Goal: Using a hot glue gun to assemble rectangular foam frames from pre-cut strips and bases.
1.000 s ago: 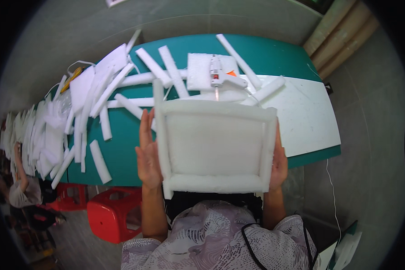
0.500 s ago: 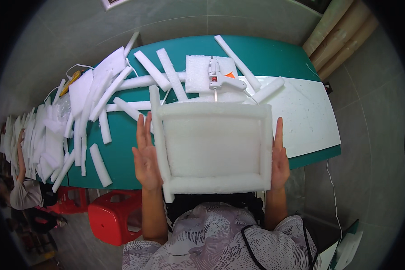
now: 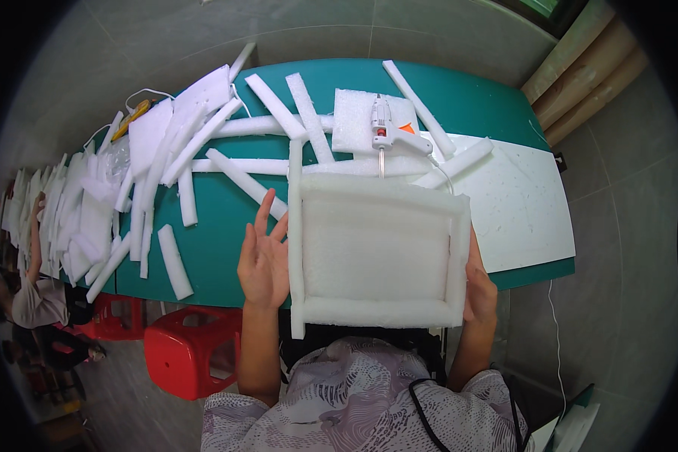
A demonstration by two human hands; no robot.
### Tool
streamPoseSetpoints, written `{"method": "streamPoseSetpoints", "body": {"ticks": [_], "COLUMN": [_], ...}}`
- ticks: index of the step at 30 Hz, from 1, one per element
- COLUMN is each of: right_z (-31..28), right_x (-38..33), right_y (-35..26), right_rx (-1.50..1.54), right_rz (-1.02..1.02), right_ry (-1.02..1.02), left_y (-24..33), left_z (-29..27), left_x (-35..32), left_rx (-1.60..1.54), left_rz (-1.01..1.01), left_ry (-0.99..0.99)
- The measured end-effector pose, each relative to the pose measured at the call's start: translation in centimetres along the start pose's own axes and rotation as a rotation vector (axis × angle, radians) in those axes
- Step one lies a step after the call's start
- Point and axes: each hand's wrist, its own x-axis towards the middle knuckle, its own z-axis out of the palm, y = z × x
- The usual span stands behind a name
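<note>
A white foam tray, a flat sheet with raised foam strips along its edges, is up in front of my body. Its left strip sticks out past the far and near corners. My right hand grips the tray's right edge, with part of the fingers hidden behind the foam. Beside the left strip, my left hand is open with its fingers spread; whether its palm touches the foam is hard to tell. Beyond the tray a white glue gun with an orange trigger lies on a square foam piece.
Foam strips and sheets litter the left of the green table. A white board covers its right part. Red stools stand at the front left. Another person's arm reaches over foam at far left.
The tray has shifted right and tilted slightly. My left hand has spread its fingers, while my right hand has gone from flat against the side to gripping the edge.
</note>
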Motion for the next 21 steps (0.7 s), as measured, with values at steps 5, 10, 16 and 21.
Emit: {"method": "streamPoseSetpoints", "body": {"ticks": [5,10,16,21], "right_z": [0.2,-1.9,-3.3,-1.7], "right_x": [-0.5,-1.0,-2.1,-2.2], "right_y": [-1.0,0.7,2.5,1.5], "right_rx": [0.146,0.223,0.404,0.15], "right_rz": [0.001,-0.067,-0.073,-0.04], "right_ry": [0.013,0.041,0.066,-0.094], "left_y": [-0.5,-1.2,-2.0,-2.1], "left_z": [-0.7,-0.3,-0.2,-0.6], "left_x": [0.0,0.1,0.0,-0.1], "left_rx": [-0.146,-0.153,-0.168,-0.11], "left_rz": [-0.104,-0.073,-0.057,-0.035], "left_ry": [-0.005,0.026,0.006,0.031]}}
